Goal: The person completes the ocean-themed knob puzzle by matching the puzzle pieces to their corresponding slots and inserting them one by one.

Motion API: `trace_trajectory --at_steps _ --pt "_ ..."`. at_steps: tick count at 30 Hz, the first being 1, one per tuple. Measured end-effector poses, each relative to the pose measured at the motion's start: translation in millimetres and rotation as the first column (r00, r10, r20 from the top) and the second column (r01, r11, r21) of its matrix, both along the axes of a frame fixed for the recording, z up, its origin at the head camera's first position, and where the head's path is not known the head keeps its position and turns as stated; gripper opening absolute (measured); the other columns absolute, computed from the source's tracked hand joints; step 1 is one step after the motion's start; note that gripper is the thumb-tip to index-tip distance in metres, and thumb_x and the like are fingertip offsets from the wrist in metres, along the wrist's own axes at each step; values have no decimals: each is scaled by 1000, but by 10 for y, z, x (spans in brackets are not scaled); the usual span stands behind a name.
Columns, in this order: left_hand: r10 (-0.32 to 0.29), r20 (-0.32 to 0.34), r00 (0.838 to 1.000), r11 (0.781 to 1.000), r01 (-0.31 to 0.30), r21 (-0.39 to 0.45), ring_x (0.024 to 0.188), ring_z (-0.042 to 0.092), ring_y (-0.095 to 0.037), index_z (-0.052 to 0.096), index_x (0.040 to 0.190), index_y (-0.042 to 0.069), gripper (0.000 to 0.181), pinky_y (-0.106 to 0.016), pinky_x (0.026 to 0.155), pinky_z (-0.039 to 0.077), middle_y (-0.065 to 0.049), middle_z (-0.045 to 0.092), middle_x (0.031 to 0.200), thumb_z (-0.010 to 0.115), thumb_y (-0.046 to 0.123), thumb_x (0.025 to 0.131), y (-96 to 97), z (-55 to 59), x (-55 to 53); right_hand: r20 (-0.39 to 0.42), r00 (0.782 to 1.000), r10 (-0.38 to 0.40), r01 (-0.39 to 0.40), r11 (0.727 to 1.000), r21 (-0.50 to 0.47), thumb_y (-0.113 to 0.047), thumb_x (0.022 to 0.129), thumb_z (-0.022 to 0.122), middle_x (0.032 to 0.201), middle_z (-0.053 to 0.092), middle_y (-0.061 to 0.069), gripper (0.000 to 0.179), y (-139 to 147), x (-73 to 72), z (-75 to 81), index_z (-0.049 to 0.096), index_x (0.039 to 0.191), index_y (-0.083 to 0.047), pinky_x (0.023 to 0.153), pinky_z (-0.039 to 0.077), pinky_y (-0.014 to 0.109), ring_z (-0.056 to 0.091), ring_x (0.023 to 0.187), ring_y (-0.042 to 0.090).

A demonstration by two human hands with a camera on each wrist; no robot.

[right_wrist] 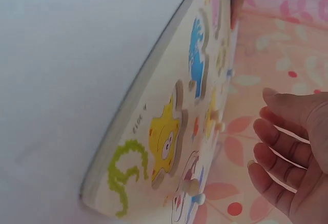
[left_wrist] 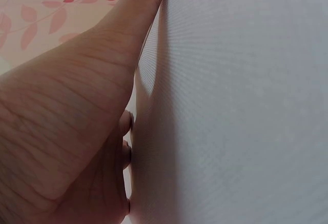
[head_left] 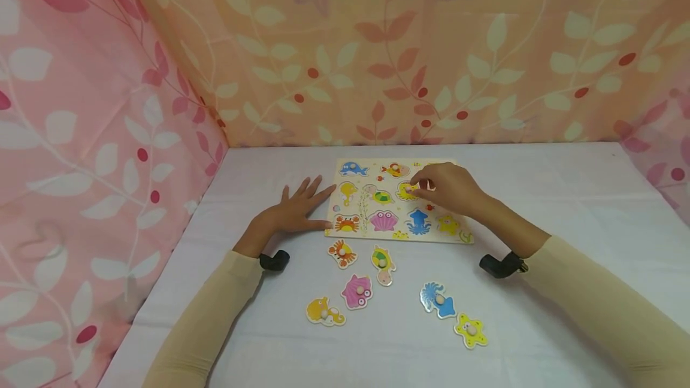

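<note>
A wooden peg puzzle board with sea-animal pictures lies on the table. My left hand is spread flat at its left side, thumb and a fingertip touching the edge. Over the board's right part is my right hand, thumb and index finger close to the knob of the yellow octopus piece. In the right wrist view, that hand's fingers are loosely bent, apart from the knobs, holding nothing. A whale piece and a fish piece sit in the board. The right hand partly hides the upper right corner.
Loose knobbed pieces lie in front of the board: a crab, a turtle, a pink shell, a seahorse, a blue squid and a starfish. Leaf-patterned curtains stand behind and beside the white table.
</note>
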State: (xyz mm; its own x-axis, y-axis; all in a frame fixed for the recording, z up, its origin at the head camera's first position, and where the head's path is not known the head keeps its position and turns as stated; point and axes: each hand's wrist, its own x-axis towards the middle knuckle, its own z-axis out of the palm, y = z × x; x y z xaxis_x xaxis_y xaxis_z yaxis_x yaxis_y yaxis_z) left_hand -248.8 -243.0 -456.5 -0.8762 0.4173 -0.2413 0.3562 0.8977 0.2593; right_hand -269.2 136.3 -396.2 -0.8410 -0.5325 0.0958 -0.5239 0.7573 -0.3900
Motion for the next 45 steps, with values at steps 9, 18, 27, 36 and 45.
trace_trajectory --at_steps 9,18,27,36,45 --pt "1 2 1000 1000 -1 -5 155 -15 -33 7 162 43 101 -72 113 -10 -3 -9 171 56 82 82 -10 -15 -11 -1 999 51 -51 999 12 -25 88 82 82 66 -8 27 99 397 58 78 111 -13 69 47 32 57 79 16" --pt "-1 6 1000 1000 1 -6 155 -14 -33 7 162 43 101 -72 113 -10 -4 -8 171 56 82 82 0 -11 -7 -15 997 82 -82 996 21 -26 85 85 83 66 -13 25 233 754 11 80 107 -16 70 49 30 59 80 13" --pt "9 -3 1000 1000 -9 -8 155 -14 -33 8 162 43 102 -71 114 -10 -3 -9 171 55 83 81 -6 -32 -7 35 989 141 -141 990 10 -27 85 84 88 68 -17 22 338 1005 -43 80 106 -21 69 51 26 57 81 5" --pt "5 1 1000 1000 -5 1 155 -14 -34 8 163 41 101 -72 114 -10 -5 -8 171 57 79 84 -6 -10 2 88 968 235 -235 972 -6 -27 88 81 99 72 -17 21 381 1119 -24 80 108 -24 77 55 28 64 91 4" --pt "-2 1 1000 1000 2 5 155 -13 -35 9 163 41 101 -72 113 -9 -5 -8 171 57 80 83 -6 -3 -7 174 941 291 -286 957 -55 -27 89 80 91 66 -24 16 398 1144 -77 80 105 -29 75 53 27 60 84 0"
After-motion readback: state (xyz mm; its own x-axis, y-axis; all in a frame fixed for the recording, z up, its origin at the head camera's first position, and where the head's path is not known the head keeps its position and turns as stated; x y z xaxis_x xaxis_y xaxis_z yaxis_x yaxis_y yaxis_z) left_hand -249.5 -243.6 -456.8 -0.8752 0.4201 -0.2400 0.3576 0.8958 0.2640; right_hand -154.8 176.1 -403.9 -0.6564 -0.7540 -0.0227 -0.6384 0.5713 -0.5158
